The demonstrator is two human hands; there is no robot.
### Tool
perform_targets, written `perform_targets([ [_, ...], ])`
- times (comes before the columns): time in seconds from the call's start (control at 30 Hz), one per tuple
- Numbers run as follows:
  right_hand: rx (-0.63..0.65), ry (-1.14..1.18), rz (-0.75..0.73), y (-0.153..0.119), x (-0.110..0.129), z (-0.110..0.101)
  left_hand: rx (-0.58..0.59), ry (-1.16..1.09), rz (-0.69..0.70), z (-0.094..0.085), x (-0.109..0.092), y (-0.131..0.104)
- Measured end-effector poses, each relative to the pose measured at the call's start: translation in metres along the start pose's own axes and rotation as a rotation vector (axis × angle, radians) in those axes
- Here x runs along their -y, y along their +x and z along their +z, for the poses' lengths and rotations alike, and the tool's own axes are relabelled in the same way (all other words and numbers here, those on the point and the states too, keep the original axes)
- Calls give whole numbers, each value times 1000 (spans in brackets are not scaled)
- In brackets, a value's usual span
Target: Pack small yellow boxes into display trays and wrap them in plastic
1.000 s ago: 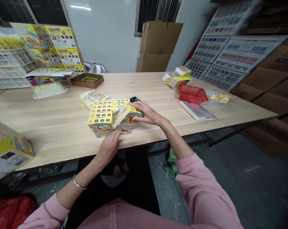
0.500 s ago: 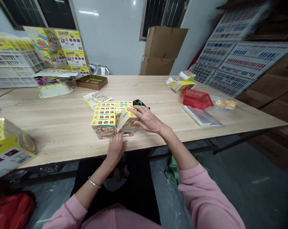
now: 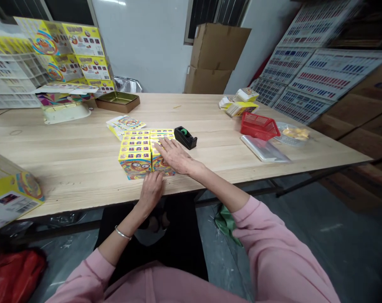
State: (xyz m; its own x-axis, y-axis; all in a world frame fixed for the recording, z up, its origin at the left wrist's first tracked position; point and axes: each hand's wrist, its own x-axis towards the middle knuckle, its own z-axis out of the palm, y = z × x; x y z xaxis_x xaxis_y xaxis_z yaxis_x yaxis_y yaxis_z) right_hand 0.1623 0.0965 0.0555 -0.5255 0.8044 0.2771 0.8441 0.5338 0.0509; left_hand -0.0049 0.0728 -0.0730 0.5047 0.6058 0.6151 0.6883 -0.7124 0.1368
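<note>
Small yellow boxes with cartoon faces point(image 3: 135, 162) stand packed in two columns near the table's front edge. A strip of printed card shows beneath their front. My right hand point(image 3: 175, 156) lies flat with fingers extended over the top of the front box in the right column, hiding much of it. At the lower front, where the columns meet, my left hand point(image 3: 151, 189) rests its outstretched fingertips against the boxes. Just beyond the right column sits a black tape dispenser point(image 3: 186, 138) with a green core. Flat printed cartons point(image 3: 127, 123) lie behind the left column.
A red plastic basket point(image 3: 259, 126), a stack of clear plastic bags point(image 3: 264, 149) and a clear dish point(image 3: 292, 134) are on the right. Yellow display boxes point(image 3: 86, 46) are piled at back left beside a brown tray point(image 3: 118, 103). A larger carton point(image 3: 12, 193) stands at front left.
The tilted box under my right hand now sits upright in the right column. My right hand went from gripping it to lying flat on top. The view has shifted slightly.
</note>
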Motion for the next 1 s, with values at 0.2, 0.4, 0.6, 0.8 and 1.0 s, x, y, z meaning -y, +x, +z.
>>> perform_targets([
  [0.2,4,-8,43,-1,7,15,81,38,29,-5,0,7],
  [0.4,-36,91,42,0,4,-5,-167,-94,94,-77,1,16],
  [0.6,-184,213,231,29,-10,-14,-509,-236,-161,-129,67,48],
  [0.8,-45,265,213,38,-23,6,-202,-613,-550,-93,142,75],
  [1.0,17,381,302,46,-44,8,140,-612,-468,-80,162,103],
])
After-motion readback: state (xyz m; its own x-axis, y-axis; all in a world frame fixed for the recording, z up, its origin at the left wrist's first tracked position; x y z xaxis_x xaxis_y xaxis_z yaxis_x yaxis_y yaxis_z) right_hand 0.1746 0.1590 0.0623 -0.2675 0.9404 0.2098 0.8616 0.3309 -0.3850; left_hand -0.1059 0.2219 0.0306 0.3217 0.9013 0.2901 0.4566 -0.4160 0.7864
